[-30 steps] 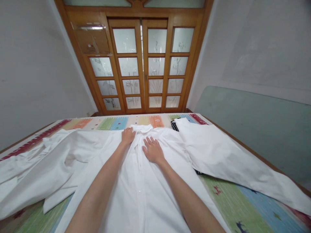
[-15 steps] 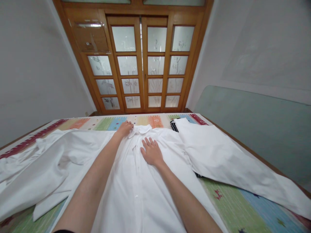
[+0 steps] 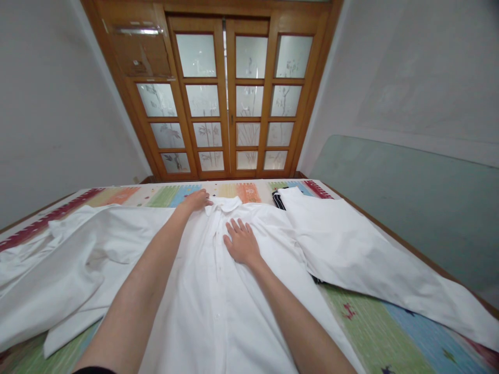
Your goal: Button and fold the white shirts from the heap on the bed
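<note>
A white collared shirt (image 3: 218, 332) lies front up and spread out, its sleeves reaching to both sides. At the shoulder just left of the collar (image 3: 230, 204), my left hand (image 3: 198, 199) has its fingers curled onto the fabric; the fingertips are partly hidden. My right hand (image 3: 242, 241) rests flat on the chest below the collar, to the right of the button front, fingers spread and nothing held. Wrinkles run down the cloth between the hands. The right sleeve (image 3: 370, 249) stretches out smooth, while the left sleeve (image 3: 70, 259) is more rumpled.
Beneath the shirt is a multicoloured patterned bed cover (image 3: 370, 332). A black-and-white striped item (image 3: 278, 200) shows from under the right shoulder. A pale green panel (image 3: 409, 197) runs along the right wall. Wooden doors (image 3: 230, 104) with frosted panes stand beyond the far edge.
My left hand has shifted slightly left, away from the collar, and the shirt's left side has moved a little left too. My right hand stays flat in nearly the same place.
</note>
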Available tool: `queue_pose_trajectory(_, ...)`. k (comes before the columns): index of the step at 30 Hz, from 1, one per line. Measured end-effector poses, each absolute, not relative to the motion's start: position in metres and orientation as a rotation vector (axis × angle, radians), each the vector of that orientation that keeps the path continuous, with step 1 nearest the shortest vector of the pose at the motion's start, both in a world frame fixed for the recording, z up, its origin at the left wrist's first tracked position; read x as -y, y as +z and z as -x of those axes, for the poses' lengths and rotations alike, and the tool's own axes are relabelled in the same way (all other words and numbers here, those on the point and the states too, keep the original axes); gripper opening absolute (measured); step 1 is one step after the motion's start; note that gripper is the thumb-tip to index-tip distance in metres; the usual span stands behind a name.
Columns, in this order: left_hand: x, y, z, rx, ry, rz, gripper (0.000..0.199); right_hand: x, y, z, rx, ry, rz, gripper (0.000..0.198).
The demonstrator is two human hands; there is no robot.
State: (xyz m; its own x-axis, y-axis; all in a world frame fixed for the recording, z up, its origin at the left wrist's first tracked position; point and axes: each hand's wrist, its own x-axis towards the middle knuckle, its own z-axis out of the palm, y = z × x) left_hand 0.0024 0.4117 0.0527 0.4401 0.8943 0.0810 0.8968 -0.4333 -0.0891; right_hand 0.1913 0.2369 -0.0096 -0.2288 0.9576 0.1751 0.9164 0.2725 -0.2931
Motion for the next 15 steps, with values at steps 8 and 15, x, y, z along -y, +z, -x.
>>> queue_pose_trajectory(8, -0.399, 0.019, -0.015, 1.652, -0.212, 2.447, 0.026, -0.236, -0.008, -0.192, 2.205, 0.188, 1.727, 0.057)
queue_pose_trajectory(15, -0.382, -0.003, 0.003, 1.484, -0.455, 2.616, 0.047, -0.237, -0.008, -0.192, 2.22, 0.218, 1.739, 0.056)
